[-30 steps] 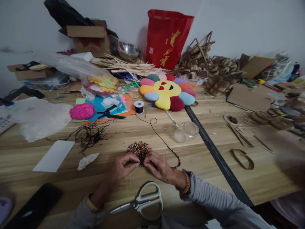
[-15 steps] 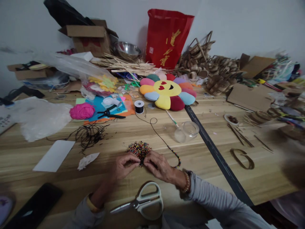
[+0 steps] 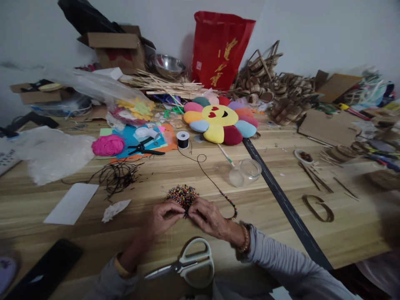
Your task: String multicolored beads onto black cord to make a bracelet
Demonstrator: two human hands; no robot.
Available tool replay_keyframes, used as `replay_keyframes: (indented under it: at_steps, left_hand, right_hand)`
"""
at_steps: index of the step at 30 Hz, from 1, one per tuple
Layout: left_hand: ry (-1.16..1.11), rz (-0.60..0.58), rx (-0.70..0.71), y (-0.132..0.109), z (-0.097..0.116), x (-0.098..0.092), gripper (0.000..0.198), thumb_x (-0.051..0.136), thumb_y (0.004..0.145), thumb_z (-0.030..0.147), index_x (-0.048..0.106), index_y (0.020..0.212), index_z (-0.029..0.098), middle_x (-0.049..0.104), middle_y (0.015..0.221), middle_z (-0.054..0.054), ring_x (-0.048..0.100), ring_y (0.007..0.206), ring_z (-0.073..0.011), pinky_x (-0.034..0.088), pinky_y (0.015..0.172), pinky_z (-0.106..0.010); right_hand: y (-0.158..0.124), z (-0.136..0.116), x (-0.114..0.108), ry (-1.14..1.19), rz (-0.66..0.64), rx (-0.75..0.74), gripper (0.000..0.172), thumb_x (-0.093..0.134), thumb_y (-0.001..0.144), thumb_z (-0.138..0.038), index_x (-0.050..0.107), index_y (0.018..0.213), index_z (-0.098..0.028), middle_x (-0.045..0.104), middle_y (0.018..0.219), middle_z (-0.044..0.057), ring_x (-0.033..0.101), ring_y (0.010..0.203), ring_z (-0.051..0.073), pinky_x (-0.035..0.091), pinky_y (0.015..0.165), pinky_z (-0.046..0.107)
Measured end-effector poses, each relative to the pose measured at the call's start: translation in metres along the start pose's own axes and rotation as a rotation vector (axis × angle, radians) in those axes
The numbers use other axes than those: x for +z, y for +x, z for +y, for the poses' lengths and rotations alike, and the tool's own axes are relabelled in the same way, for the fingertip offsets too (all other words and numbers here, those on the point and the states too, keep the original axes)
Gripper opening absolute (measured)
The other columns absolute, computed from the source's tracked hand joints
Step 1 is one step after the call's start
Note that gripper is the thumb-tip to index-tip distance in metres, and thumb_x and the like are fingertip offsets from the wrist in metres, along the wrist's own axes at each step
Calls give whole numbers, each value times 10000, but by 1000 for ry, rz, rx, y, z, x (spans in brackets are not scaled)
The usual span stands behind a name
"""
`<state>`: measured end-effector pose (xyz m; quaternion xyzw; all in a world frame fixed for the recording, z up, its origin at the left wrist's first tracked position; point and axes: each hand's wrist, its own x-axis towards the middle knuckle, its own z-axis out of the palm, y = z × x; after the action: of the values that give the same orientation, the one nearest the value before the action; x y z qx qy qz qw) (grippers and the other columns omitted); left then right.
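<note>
A heap of small multicoloured beads (image 3: pixel 183 194) lies on the wooden table, just beyond my fingertips. My left hand (image 3: pixel 166 215) is closed in a pinch at the heap's near edge; whatever lies between thumb and finger is too small to make out. Close beside it, my right hand (image 3: pixel 208 217) pinches the end of a black cord, its tip hidden by the fingers. The beaded part of that cord (image 3: pixel 231 204) curves out from under the right hand, and its bare part leads back to a white spool (image 3: pixel 183 140).
Scissors with pale handles (image 3: pixel 196 263) lie nearest me, below my hands. A clear jar (image 3: pixel 245 172) sits to the right, before a dark strip (image 3: pixel 281 200). Tangled black cord (image 3: pixel 120 177), crumpled tissue (image 3: pixel 115 211) and a phone (image 3: pixel 46 268) are at left. A flower cushion (image 3: pixel 220 121) lies behind.
Both hands stay almost in place at the bead heap, with barely a shift in the left fingertips. At the right edge, a blurred dark shape has drawn back.
</note>
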<state>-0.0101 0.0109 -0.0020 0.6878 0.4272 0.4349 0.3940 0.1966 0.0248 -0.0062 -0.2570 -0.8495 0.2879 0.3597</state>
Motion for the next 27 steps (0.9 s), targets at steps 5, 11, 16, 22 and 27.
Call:
replay_keyframes:
  at_steps: [5,11,16,22,27]
  left_hand:
    - [-4,-16,-17,0,1,0,74,708,744,230,737,726,164,740,698,-62,676,656,-166,541,645,-265]
    - [-26,-18,-5,-2,-3,2,67,710,746,218,731,721,160,729,675,-55,669,641,-161,530,633,-252]
    - [-23,-30,-57,-4,-6,2,54,699,733,195,721,744,147,729,693,-49,662,629,-149,522,622,-235]
    - [-18,-17,-129,-6,-4,3,96,703,721,240,697,703,146,722,664,-46,647,612,-145,512,590,-219]
    - [-14,-36,-119,-5,-2,2,89,715,717,228,698,689,145,719,655,-48,652,607,-148,511,601,-226]
  right_hand:
    - [-1,1,1,6,-5,5,95,466,941,-178,534,875,-178,602,805,60,540,745,158,446,669,263]
    - [-2,2,2,9,-1,-13,95,462,947,-186,535,887,-173,599,800,63,532,744,157,448,673,264]
    - [-2,1,2,8,-17,-13,116,452,953,-196,536,876,-173,595,792,59,529,743,155,448,669,263]
    - [-2,2,2,3,-32,-9,114,456,953,-207,538,880,-173,599,797,61,534,753,156,454,683,268]
    - [-2,1,0,10,-30,-15,105,456,948,-193,534,881,-175,594,797,60,530,748,157,450,674,263]
